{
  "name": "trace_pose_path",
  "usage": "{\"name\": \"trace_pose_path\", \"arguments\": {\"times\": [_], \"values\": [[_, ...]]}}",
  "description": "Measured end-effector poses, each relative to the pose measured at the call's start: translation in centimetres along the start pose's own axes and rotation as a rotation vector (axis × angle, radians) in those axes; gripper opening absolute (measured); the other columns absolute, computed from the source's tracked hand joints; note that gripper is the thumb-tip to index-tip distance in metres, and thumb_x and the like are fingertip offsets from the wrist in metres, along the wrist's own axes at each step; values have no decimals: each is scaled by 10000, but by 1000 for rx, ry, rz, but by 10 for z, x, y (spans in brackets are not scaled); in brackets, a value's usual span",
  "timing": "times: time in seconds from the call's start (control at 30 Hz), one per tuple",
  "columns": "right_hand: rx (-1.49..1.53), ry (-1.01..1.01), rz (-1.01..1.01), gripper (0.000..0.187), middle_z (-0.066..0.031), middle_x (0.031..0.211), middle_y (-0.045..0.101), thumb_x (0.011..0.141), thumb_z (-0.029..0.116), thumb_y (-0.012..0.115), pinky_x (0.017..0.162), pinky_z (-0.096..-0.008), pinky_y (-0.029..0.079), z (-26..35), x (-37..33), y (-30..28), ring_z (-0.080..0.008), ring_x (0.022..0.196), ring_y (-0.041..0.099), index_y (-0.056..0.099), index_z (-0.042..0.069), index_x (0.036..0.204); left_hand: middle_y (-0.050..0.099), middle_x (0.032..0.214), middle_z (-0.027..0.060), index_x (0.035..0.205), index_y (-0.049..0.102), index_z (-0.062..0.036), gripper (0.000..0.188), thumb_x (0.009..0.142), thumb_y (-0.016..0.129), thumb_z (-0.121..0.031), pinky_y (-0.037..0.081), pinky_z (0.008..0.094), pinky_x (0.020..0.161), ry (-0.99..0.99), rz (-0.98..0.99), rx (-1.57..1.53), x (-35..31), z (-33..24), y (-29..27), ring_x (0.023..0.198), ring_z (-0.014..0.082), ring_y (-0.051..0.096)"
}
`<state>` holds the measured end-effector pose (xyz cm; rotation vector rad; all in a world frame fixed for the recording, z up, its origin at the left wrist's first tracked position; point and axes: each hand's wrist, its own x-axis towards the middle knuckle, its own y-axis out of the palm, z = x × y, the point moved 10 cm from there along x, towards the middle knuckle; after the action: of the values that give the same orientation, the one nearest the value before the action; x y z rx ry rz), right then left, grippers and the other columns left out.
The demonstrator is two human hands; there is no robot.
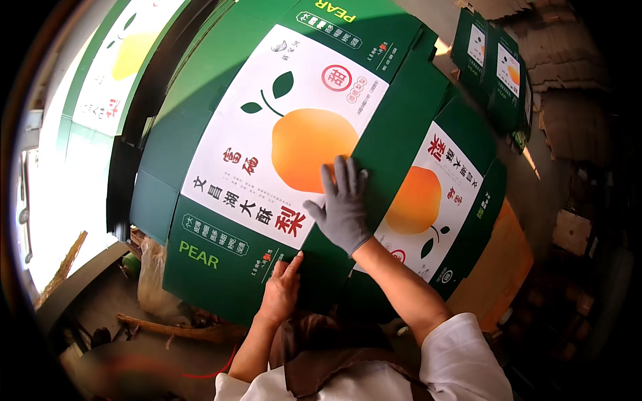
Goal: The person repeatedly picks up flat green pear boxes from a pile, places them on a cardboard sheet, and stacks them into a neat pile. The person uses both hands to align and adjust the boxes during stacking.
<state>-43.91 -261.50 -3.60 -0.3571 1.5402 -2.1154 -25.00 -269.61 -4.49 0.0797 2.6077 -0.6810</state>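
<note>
A large flat sheet of printed green carton cardboard (334, 267) lies in front of me, with a white panel showing an orange-yellow pear (314, 144) and two green leaves. My right hand (344, 207), in a grey glove, lies spread on the sheet beside the pear's lower right, across the edge of the white panel. My left hand (279, 294) is bare and rests on the near part of the sheet. Its index finger is stretched out to the white panel's lower corner; the other fingers are partly bent. A second white pear panel (418, 200) shows to the right.
Another green pear carton (107, 87) stands at the left in bright light. Farther right is a stack of green cartons (491, 67). Piled brown cardboard (575, 120) lies at the far right. A clear plastic bag (157, 281) and a wooden stick (174, 327) are at the lower left.
</note>
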Motion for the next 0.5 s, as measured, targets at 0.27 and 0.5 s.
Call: {"name": "trace_pose_path", "arguments": {"times": [0.27,0.5], "values": [[-110,-280,106,703,-194,1493,306,878,539,526,1055,-705,170,21,7,16,-385,1383,263,408,120,1429,548,975,149,1366,519,-135,533,855,590,-2,517,440,715,-11,14,12,0,-3,3,817,352,605],[-262,-176,-101,677,-172,1488,326,912,544,484,1064,-675,181,-71,132,-18,-345,1398,275,395,134,1443,553,957,132,1365,526,-150,546,849,601,10,523,417,689,-59,54,-6,12,11,14,792,322,607]]}}
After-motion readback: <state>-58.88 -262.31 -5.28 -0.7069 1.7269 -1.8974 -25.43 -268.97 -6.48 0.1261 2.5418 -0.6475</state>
